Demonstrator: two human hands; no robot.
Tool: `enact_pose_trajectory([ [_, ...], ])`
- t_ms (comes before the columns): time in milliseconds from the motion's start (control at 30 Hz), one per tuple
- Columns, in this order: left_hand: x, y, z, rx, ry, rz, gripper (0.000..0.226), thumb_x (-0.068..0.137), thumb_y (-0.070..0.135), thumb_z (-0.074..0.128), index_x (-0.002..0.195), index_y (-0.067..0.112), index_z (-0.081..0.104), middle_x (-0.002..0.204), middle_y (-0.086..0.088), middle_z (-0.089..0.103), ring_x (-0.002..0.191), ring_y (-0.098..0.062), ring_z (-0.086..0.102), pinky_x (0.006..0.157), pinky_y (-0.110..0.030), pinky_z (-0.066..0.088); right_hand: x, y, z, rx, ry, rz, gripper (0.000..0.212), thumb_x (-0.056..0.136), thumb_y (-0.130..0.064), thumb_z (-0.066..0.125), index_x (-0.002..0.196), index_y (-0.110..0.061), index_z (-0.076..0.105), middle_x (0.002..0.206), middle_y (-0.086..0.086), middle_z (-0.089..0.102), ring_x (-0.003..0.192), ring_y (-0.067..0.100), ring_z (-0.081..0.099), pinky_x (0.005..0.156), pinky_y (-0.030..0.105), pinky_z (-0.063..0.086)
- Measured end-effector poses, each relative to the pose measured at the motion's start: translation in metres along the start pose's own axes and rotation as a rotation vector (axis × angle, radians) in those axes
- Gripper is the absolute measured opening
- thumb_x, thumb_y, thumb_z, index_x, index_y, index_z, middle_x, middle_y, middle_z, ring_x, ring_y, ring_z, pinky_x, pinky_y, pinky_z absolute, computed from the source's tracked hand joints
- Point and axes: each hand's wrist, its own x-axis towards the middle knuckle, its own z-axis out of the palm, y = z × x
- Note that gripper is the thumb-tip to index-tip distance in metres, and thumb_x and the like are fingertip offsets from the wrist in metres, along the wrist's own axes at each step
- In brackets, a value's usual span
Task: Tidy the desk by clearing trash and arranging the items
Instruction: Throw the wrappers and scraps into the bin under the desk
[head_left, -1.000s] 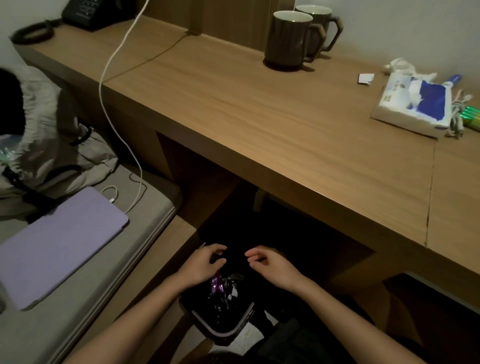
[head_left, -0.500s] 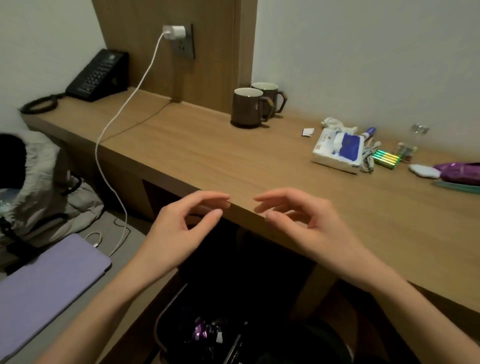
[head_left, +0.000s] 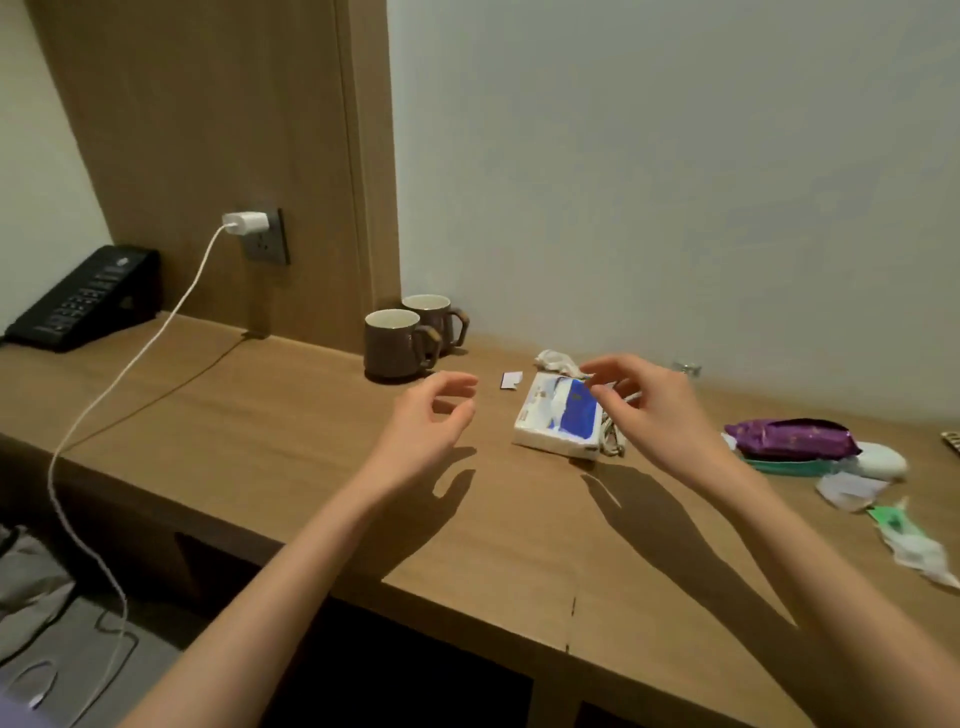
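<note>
Both hands hover above the wooden desk (head_left: 270, 436), empty with fingers curled apart. My left hand (head_left: 426, 421) floats left of a white and blue tissue pack (head_left: 558, 418). My right hand (head_left: 649, 410) is over the pack's right edge, hiding part of a cable bundle (head_left: 613, 441). A crumpled white tissue (head_left: 558, 361) and a small white paper scrap (head_left: 511, 379) lie behind the pack. To the right are a purple packet (head_left: 789, 439), a white oval object (head_left: 880, 462), clear plastic scraps (head_left: 849, 491) and a green and white wrapper (head_left: 914, 545).
Two brown mugs (head_left: 397, 343) stand at the wall. A black telephone (head_left: 85, 299) sits at the far left. A white charger (head_left: 247, 223) in the wall socket trails its cable (head_left: 104, 405) over the desk edge to the bench below.
My view lifted from the bin under the desk to the desktop. Both hands rose from the bin and moved forward over the desk towards the tissue pack.
</note>
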Motion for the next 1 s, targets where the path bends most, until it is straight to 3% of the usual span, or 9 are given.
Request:
enact_pose_trajectory([
  [67, 0.023, -0.010, 0.017, -0.005, -0.017, -0.037, 0.032, 0.093, 0.019, 0.054, 0.125, 0.020, 0.054, 0.125, 0.002, 0.055, 0.108, -0.010, 0.052, 0.061, -0.003, 0.046, 0.015, 0.016, -0.003, -0.049, 0.006, 0.023, 0.020, 0.091, -0.016, 0.056, 0.106, -0.024, 0.066, 0.093, -0.009, 0.068, 0.079, 0.005, 0.061, 0.070, 0.025, 0.049],
  [100, 0.034, -0.016, 0.025, 0.012, -0.020, -0.050, 0.035, 0.093, 0.019, 0.054, 0.128, 0.020, 0.051, 0.129, 0.001, 0.053, 0.112, -0.012, 0.051, 0.069, -0.005, 0.047, 0.022, 0.022, -0.004, -0.066, 0.008, 0.033, 0.020, 0.091, -0.016, 0.056, 0.107, -0.023, 0.066, 0.094, -0.007, 0.069, 0.078, 0.005, 0.062, 0.071, 0.026, 0.050],
  [167, 0.054, -0.029, 0.040, 0.071, -0.021, -0.078, 0.040, 0.092, 0.023, 0.054, 0.132, 0.023, 0.047, 0.136, -0.001, 0.049, 0.120, -0.015, 0.048, 0.093, -0.023, 0.045, 0.035, 0.033, -0.004, -0.100, 0.000, 0.053, 0.020, 0.092, -0.015, 0.056, 0.109, -0.019, 0.066, 0.099, -0.004, 0.069, 0.077, 0.008, 0.061, 0.073, 0.025, 0.048],
  [267, 0.077, -0.045, 0.059, 0.114, -0.029, -0.131, 0.048, 0.091, 0.024, 0.056, 0.137, 0.024, 0.042, 0.143, -0.004, 0.042, 0.128, -0.019, 0.044, 0.106, -0.037, 0.040, 0.056, 0.042, -0.002, -0.144, -0.030, 0.072, 0.022, 0.093, -0.017, 0.055, 0.112, -0.017, 0.065, 0.106, -0.003, 0.068, 0.079, 0.010, 0.061, 0.073, 0.023, 0.045],
  [433, 0.107, -0.066, 0.084, 0.149, -0.023, -0.183, 0.054, 0.090, 0.028, 0.057, 0.141, 0.026, 0.038, 0.146, -0.005, 0.040, 0.133, -0.023, 0.040, 0.109, -0.047, 0.038, 0.093, 0.058, 0.010, -0.195, -0.092, 0.097, 0.030, 0.091, -0.013, 0.051, 0.118, -0.021, 0.061, 0.119, -0.002, 0.063, 0.089, 0.012, 0.059, 0.080, 0.027, 0.046],
  [667, 0.139, -0.082, 0.100, 0.315, -0.009, -0.130, 0.057, 0.091, 0.037, 0.053, 0.143, 0.030, 0.033, 0.148, 0.000, 0.040, 0.137, -0.021, 0.034, 0.113, -0.043, 0.028, 0.139, 0.084, 0.045, -0.249, -0.203, 0.125, 0.036, 0.090, -0.013, 0.055, 0.125, -0.019, 0.057, 0.129, 0.004, 0.057, 0.114, 0.021, 0.055, 0.096, 0.034, 0.046],
  [833, 0.145, -0.086, 0.102, 0.431, -0.086, -0.059, 0.061, 0.090, 0.047, 0.049, 0.145, 0.034, 0.027, 0.151, 0.007, 0.035, 0.140, -0.018, 0.028, 0.112, -0.043, 0.023, 0.162, 0.106, 0.070, -0.328, -0.254, 0.141, 0.038, 0.090, -0.013, 0.055, 0.127, -0.020, 0.053, 0.131, 0.009, 0.056, 0.120, 0.025, 0.051, 0.096, 0.034, 0.043],
  [1000, 0.148, -0.088, 0.104, 0.431, -0.115, -0.040, 0.055, 0.092, 0.044, 0.048, 0.143, 0.035, 0.031, 0.146, 0.007, 0.042, 0.137, -0.015, 0.031, 0.111, -0.040, 0.024, 0.174, 0.118, 0.085, -0.401, -0.345, 0.150, 0.041, 0.088, -0.011, 0.056, 0.128, -0.020, 0.052, 0.129, 0.010, 0.058, 0.117, 0.027, 0.054, 0.089, 0.035, 0.046],
])
